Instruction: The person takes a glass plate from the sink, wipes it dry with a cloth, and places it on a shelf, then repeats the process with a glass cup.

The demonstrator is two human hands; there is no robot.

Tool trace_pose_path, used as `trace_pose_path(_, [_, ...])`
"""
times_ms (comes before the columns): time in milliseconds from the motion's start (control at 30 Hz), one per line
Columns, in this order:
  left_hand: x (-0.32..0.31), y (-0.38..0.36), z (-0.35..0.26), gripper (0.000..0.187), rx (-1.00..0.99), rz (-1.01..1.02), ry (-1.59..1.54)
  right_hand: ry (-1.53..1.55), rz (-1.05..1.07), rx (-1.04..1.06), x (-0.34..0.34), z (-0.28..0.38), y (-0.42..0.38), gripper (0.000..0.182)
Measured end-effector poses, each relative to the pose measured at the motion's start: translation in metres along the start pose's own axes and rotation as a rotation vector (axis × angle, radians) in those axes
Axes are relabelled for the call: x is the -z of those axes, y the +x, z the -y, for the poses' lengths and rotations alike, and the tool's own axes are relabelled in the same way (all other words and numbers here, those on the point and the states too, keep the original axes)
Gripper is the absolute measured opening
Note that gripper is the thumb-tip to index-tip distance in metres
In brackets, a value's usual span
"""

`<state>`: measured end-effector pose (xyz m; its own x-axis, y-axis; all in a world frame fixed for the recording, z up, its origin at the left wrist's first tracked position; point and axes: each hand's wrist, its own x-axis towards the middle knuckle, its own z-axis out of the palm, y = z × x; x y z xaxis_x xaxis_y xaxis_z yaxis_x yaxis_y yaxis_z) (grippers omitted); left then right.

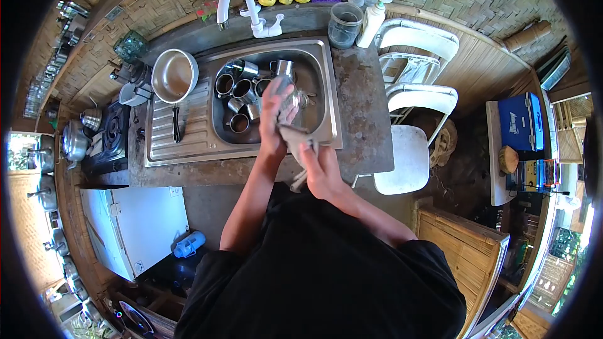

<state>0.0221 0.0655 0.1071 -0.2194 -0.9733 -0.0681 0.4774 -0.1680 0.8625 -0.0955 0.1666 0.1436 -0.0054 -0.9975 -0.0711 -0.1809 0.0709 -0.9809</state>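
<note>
Over the front of the sink [331, 88], my left hand [271, 116] is closed around a clear drinking glass [286, 91], tilted with one end toward the basin. My right hand [321, 172] grips a greyish-beige cloth [294, 137], bunched against the near end of the glass. A loose end of the cloth hangs below my right hand. Several metal mugs [242, 90] lie jumbled in the basin beyond and left of my hands. Another clear glass item [305, 98] shows in the basin, partly hidden.
A white faucet [239, 9] rises behind the sink. On the drainboard are a metal bowl [174, 76] and a black-handled utensil [176, 125]. A plastic container [345, 25] and white bottle [371, 25] stand at back right. White folding chairs [405, 157] stand right of the counter.
</note>
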Motion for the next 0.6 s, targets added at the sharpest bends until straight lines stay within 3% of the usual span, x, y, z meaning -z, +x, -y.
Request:
trace_pose_path(133, [0.002, -0.002, 0.011, 0.067, 0.027, 0.076, 0.233, 0.912, -0.219, -0.200, -0.010, -0.017, 0.014, 0.049])
trace_pose_path(167, [0.001, -0.006, 0.014, 0.066, 0.037, 0.074, 0.225, 0.991, -0.139, -0.166, -0.003, -0.027, 0.020, 0.054])
trace_pose_path(267, [-0.019, -0.026, 0.034, 0.069, 0.047, -0.038, 0.069, 1.117, -0.160, -0.093, -0.006, -0.026, 0.037, 0.058])
trace_pose_path(333, [-0.024, -0.024, 0.037, 0.067, 0.028, -0.094, 0.048, 1.008, -0.128, -0.115, -0.010, -0.030, 0.038, 0.062])
trace_pose_path(400, [-0.020, -0.019, 0.034, 0.068, 0.005, -0.013, 0.002, 0.926, -0.096, -0.141, -0.013, -0.036, 0.037, 0.062])
trace_pose_path(600, [-0.013, -0.004, 0.034, 0.071, 0.074, -0.022, 0.072, 0.645, -0.082, -0.089, -0.016, -0.056, 0.019, 0.048])
